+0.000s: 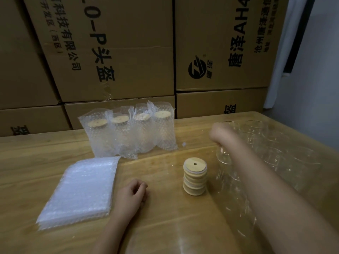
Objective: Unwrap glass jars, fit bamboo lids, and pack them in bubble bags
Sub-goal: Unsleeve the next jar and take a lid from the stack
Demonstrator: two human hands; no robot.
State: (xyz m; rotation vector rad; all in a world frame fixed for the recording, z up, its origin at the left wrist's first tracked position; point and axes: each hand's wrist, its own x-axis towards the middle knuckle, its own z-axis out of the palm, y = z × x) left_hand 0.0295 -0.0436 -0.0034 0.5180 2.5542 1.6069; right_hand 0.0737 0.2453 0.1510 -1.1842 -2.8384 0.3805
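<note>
My right hand [222,136] reaches over the right side of the wooden table [165,217] and grips the rim of a clear glass jar [223,156] from above. More bare glass jars [275,143] stand behind and to the right of it. A stack of bamboo lids [195,176], each with a small hole, stands in the middle. My left hand [133,194] rests on the table with its fingers loosely curled, holding nothing. A pile of flat bubble bags [80,189] lies at the left. Several lidded jars in bubble bags [128,131] stand in a row at the back.
Large printed cardboard boxes [128,52] are stacked as a wall right behind the table. A grey wall and a curtain [280,52] are at the far right. Clear plastic wrap [247,208] lies on the table near my right forearm.
</note>
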